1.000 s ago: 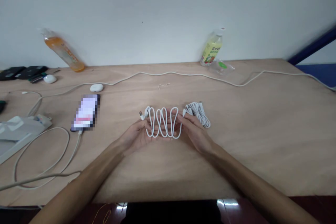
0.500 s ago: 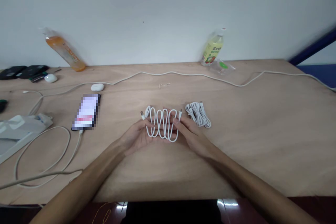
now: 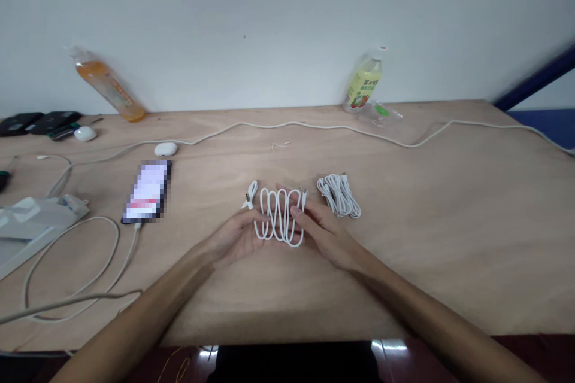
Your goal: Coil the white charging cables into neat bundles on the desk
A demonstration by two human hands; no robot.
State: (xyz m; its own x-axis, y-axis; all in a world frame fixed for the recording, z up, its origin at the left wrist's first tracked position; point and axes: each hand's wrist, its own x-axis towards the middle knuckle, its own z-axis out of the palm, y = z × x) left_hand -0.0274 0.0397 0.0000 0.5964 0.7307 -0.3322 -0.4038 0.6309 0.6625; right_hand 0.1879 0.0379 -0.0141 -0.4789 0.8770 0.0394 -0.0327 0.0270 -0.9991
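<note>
Between my two hands a white charging cable (image 3: pixel 281 215) is held in several side-by-side loops, a plug showing at each end. My left hand (image 3: pixel 240 232) grips the left loops, thumb on top and fingers underneath. The right end is pinched by my right hand (image 3: pixel 321 226), its thumb over the loops and its fingers behind them. Just beyond my left thumb, a small white cable loop (image 3: pixel 253 191) lies on the table. Beside my right hand rests a bundle of white cables (image 3: pixel 339 196), gathered in folds.
A phone (image 3: pixel 148 191) with a cable plugged in lies left, near a white earbud case (image 3: pixel 166 149). A long white cord (image 3: pixel 291 124) crosses the back. An orange drink bottle (image 3: pixel 110 88) and a yellow-green bottle (image 3: pixel 363 85) lean against the wall. A white power strip (image 3: pixel 36 221) sits far left.
The held loops have drawn closer together and shifted slightly right and down at the left end. The left plug now stands apart from the loops. Both hands stay in nearly the same place.
</note>
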